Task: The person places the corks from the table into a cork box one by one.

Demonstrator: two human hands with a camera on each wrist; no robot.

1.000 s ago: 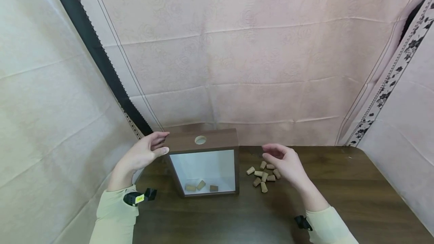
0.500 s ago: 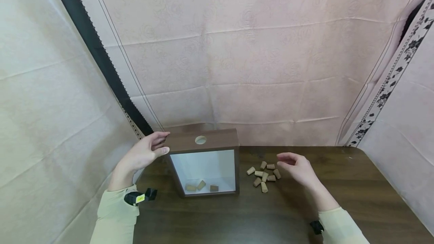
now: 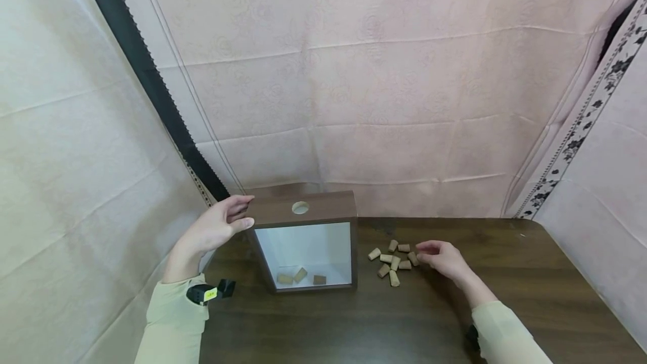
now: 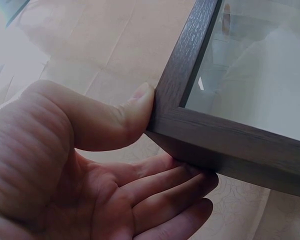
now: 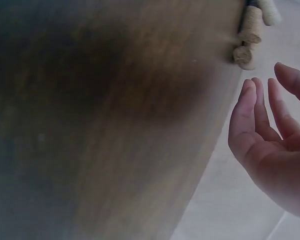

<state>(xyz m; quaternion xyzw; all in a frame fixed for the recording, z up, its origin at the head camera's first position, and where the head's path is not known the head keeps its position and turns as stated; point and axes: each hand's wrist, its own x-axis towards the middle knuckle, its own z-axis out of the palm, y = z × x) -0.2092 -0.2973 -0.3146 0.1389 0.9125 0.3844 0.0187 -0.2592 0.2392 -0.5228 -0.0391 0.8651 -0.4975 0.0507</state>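
Nine corks loose on the table, three in the wood-framed box, two bare hands

Box point(image 3: 326, 207): dark brown wood-grain frame, rectangular, upright; one clear front panel point(image 3: 303, 249), glass or plastic, can't tell; pale interior; one round hole point(image 3: 300, 208) in the top. Three boxed corks point(image 3: 300, 274) on its floor behind the panel, two lighter, one browner. Nine loose corks point(image 3: 396, 263) in a loose cluster right of the box; stubby cylinders, tan to brown, grainy in the right wrist view; most touching or nearly so, all lying on the table point(image 3: 323, 324), dark brown wood grain with a soft sheen.

Left hand point(image 3: 209, 229) at the box's upper left corner; thumb tip against the frame edge, fingers fairly straight against the box, not wrapped round it. Right hand point(image 3: 446, 260) just beside the cluster's right edge; fingers loosely bent, thumb apart, nothing held; contact with the nearest cork can't be told.

Two pale sleeves point(image 3: 174, 319); black wrist device point(image 3: 197, 295) with one yellow label point(image 3: 210, 294) on the left; pale creased cloth point(image 3: 379, 100) behind, faint pattern; one black-and-white floral strip point(image 3: 588, 117) at right.
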